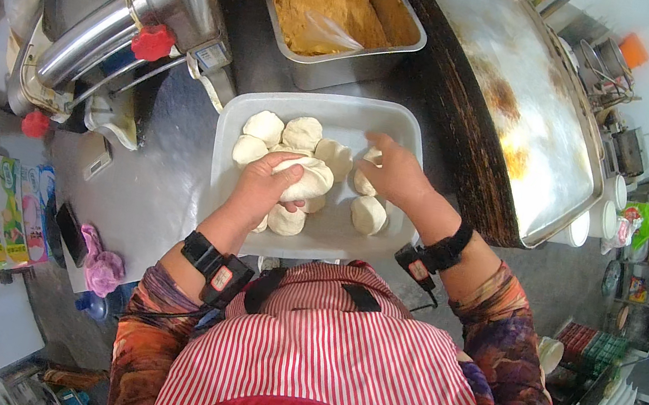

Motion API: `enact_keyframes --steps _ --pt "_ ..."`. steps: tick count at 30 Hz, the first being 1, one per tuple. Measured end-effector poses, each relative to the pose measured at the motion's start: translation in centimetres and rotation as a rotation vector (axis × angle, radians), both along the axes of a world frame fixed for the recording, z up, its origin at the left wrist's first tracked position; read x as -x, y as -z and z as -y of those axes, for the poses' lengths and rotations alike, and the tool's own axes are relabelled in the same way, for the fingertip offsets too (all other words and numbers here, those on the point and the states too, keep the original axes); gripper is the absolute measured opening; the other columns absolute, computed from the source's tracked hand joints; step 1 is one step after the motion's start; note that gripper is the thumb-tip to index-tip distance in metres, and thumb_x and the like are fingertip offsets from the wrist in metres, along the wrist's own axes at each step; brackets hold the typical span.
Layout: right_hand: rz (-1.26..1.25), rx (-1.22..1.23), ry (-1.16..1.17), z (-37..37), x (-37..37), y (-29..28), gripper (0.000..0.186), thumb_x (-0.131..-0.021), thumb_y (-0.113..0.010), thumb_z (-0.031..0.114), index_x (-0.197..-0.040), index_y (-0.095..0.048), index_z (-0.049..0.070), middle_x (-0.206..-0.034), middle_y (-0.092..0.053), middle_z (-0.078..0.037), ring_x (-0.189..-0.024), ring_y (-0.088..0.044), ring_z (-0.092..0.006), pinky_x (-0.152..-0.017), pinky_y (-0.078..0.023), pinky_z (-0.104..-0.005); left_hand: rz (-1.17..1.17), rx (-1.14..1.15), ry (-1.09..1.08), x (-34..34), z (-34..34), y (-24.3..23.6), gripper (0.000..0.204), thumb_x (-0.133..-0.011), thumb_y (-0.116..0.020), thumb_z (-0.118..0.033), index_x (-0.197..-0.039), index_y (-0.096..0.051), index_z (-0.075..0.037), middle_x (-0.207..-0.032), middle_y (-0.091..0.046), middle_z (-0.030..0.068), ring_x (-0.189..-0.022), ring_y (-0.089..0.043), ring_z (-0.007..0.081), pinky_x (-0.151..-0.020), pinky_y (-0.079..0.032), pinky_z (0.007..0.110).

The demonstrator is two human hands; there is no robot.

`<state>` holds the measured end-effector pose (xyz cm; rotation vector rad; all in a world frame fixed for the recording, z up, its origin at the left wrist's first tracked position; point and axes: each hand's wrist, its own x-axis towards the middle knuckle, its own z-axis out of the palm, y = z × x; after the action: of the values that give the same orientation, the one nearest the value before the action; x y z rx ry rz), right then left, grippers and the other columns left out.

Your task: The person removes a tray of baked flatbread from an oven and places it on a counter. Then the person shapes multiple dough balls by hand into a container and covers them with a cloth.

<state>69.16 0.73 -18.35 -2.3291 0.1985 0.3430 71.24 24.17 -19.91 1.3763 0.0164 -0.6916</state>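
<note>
My left hand is wrapped round a thick piece of pale dough, perhaps more than one round pressed together. It hovers above several flat dough rounds in the left half of a shallow white plastic tub. At the tub's right side, my right hand has its fingers apart around a dough round; whether they press on it is hard to see. Just below lie another round, partly covered, and a fully visible round.
Behind the tub stands a deep steel pan of brown filling with a clear plastic bag on it. A steel roller machine is at the left, a large metal tray with dark sides at the right. A purple cloth lies at the table's left edge.
</note>
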Motion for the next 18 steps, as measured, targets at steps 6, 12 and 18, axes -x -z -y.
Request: enact_keyframes --steps 6,12,18 --pt "-0.063 0.57 -0.342 0.2 -0.5 4.2 0.056 -0.072 -0.069 0.014 -0.125 -0.052 0.005 -0.125 -0.048 -0.021 -0.111 -0.05 -0.037 -0.096 -0.043 -0.0394 -0.032 0.058 -0.048 -0.6 0.2 0.2 0.035 -0.092 -0.054 -0.016 -0.125 -0.05 -0.004 -0.102 -0.063 0.0125 -0.08 -0.065 0.0172 -0.063 -0.052 0.027" --pt "0.105 0.62 -0.525 2.6 -1.2 3.9 0.043 -0.07 -0.067 0.01 -0.112 -0.059 0.006 -0.116 -0.052 -0.019 -0.107 -0.05 -0.0378 -0.092 -0.045 -0.0418 -0.077 0.013 -0.094 -0.8 0.8 0.8 0.041 -0.091 -0.053 -0.012 -0.129 -0.043 -0.002 -0.11 -0.06 0.0139 -0.088 -0.063 0.0201 -0.068 -0.053 0.03" --pt "0.018 -0.715 -0.129 0.8 0.0 1.7 0.055 -0.081 -0.067 0.024 -0.13 -0.05 0.006 -0.137 -0.042 -0.02 -0.125 -0.042 -0.0336 -0.103 -0.038 -0.0396 0.137 -0.04 0.144 -0.9 2.6 1.0 0.043 -0.09 -0.055 -0.012 -0.131 -0.043 -0.006 -0.108 -0.061 0.0096 -0.093 -0.06 0.0158 -0.079 -0.049 0.027"
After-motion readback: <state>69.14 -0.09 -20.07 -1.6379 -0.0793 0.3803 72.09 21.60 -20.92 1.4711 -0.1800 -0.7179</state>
